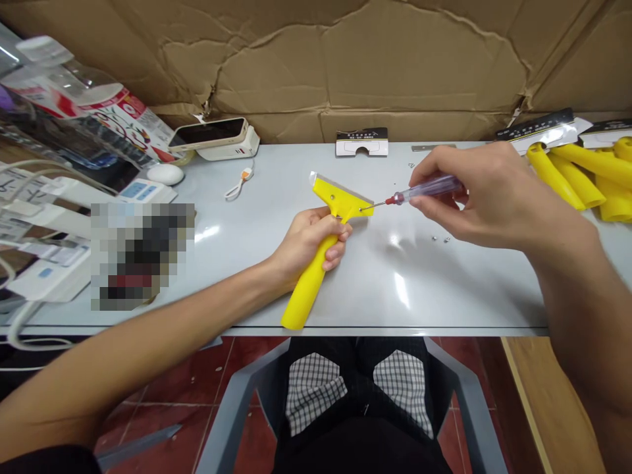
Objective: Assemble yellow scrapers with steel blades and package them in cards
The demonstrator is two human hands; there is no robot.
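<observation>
My left hand (pixel 318 240) is wrapped round the neck of a yellow scraper (pixel 309 283), its handle slanting down toward the table's front edge. A blade strip shows along the scraper head's upper edge. My right hand (pixel 459 191) grips a screwdriver (pixel 427 189) with a clear purplish handle and a red collar. The screwdriver's thin tip meets a small screw (pixel 361 209) at the right end of the scraper head. Another screw (pixel 332 197) sits in the head's left part. Loose screws (pixel 447 239) lie on the table below my right hand.
Several yellow handles (pixel 567 174) are piled at the right. A printed card (pixel 362 143) and a flat metal blade (pixel 432 147) lie at the back. On the left are a phone (pixel 212 133), a bottle (pixel 118 108) and power strips (pixel 54 263). Cardboard (pixel 370 66) walls the back.
</observation>
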